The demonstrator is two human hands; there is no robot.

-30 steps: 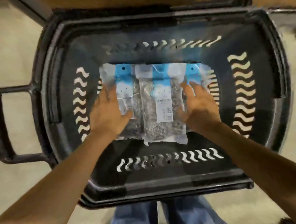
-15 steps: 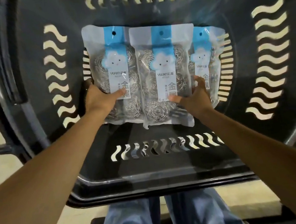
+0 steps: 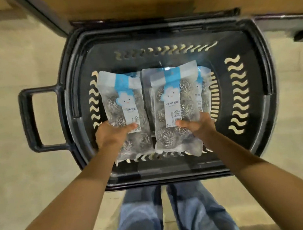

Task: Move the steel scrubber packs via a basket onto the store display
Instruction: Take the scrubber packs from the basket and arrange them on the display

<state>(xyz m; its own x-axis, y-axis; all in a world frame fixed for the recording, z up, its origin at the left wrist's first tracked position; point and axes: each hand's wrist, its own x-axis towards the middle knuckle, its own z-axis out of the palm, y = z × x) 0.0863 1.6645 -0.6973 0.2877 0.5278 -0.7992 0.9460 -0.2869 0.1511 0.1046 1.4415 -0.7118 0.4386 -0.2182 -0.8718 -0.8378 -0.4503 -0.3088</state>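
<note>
We see a black basket (image 3: 172, 176) standing on a pale floor (image 3: 9, 54), its loop handle (image 3: 28, 120) jutting out to the left; wavy slots pierce its walls. Two bare arms reach in from the near side. The left hand (image 3: 111, 136) grips the left pack (image 3: 125, 102) of steel scrubbers at its lower half, thumb laid across the printed label, fingers hidden behind the bag. The right hand (image 3: 198, 126) grips the right pack (image 3: 175, 101) the same way, thumb on the front, fingers out of sight. Both packs sit side by side within the basket's outline, blue-and-white headers pointing away from us, their inner edges close together; we cannot tell whether they rest on the bottom or hang just above it. A third pack (image 3: 203, 90) peeks out behind the right pack's far edge; we cannot tell whether the right hand holds it too. Beyond the basket lies a brown board (image 3: 135, 0); blue jeans (image 3: 143, 218) show below the near rim.
</note>
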